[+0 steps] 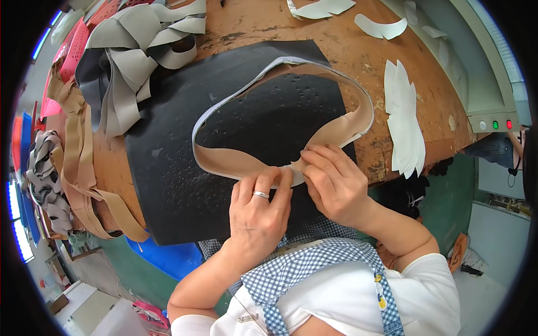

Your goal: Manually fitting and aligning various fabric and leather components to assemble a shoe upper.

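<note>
The brown table (353,42) carries a black mat (162,185), with grey pieces (134,33) at its far left corner and white pieces (404,123) off to the right. On the mat stands the band (224,158) — a tan-lined, pale-edged loop, its right end reaching past the mat. It opens away from the fingers, its long axis running left to right, the right end slightly farther off. Both hands sit about equally near, just beside each other at its near side: the left hand (258,207) and right hand (339,187) each have fingers drawn together, pinching the band.
</note>
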